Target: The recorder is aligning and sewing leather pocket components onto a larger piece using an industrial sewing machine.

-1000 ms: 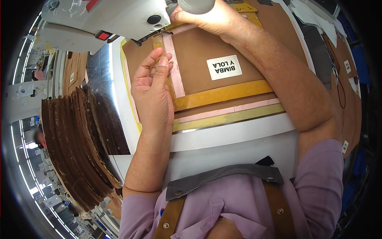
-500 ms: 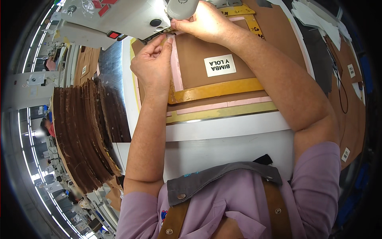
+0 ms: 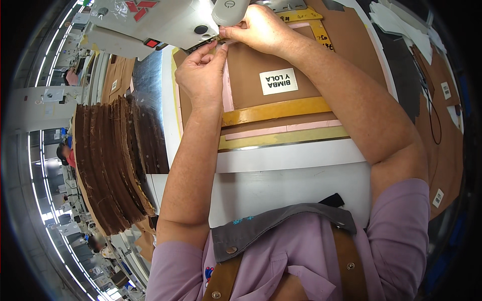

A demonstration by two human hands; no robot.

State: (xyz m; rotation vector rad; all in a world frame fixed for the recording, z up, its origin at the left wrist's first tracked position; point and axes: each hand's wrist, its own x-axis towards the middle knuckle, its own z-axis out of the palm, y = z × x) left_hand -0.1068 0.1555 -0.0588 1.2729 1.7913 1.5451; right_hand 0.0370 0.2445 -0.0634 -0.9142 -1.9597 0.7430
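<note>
Both hands are raised to the needle area of a white sewing machine (image 3: 160, 22), whose head hides part of what they do. My left hand (image 3: 201, 75) is closed in a pinch just below the head, thumb and forefinger together. Close beside it, my right hand (image 3: 261, 31) has thumb and fingers drawn together near the needle. What is between the fingers of either hand is too small to make out. Beneath them lies a brown panel (image 3: 248, 62) with a white printed label (image 3: 278, 81), framed by a yellow template (image 3: 276, 111) and pink strips (image 3: 228, 90).
A thick row of dark brown pieces (image 3: 108, 165) stands at my left. More brown panels (image 3: 437, 160) with white labels lie at the right, with a thin black cable and white scraps (image 3: 401, 22). Other people and machines show at the far left.
My left hand has shifted slightly right and up, its thumb now higher towards the needle. My right hand stays about where it was. The view has shifted a little.
</note>
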